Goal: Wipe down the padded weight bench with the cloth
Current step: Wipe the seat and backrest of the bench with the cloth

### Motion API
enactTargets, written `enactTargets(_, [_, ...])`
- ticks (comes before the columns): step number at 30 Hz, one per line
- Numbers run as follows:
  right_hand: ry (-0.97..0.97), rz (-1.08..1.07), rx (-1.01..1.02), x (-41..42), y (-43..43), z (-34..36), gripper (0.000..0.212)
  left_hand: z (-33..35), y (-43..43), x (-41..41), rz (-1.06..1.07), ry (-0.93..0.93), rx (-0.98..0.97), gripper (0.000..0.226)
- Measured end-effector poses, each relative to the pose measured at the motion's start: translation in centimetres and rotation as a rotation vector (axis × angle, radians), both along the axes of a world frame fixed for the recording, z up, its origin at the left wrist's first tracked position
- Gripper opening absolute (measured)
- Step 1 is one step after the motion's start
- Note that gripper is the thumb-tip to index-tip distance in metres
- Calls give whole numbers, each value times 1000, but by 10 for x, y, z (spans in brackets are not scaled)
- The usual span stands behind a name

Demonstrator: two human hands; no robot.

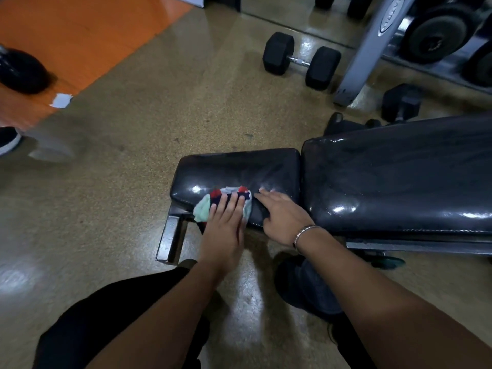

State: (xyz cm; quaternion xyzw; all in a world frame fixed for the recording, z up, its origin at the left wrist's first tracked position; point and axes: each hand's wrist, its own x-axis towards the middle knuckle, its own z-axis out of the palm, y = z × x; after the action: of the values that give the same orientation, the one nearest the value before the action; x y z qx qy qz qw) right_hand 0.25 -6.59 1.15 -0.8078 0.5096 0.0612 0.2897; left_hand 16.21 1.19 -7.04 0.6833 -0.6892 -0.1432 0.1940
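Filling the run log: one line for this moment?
left hand presses cloth on seat pad | right hand rests on seat pad

1. A multicoloured cloth is pressed onto the black padded surface by the left grip, fingers straight.
2. The right grip is laid flat just beside the cloth.
3. A dumbbell is seen on the floor behind.
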Motion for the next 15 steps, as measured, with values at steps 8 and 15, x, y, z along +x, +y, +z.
enactTargets(8, [20,67,-182,-15,7,10,60,-4,-5,-13,108,8,-2,52])
enactTargets(15, [280,180,-203,-20,16,6,70,17,-54,-4,116,-88,76,53])
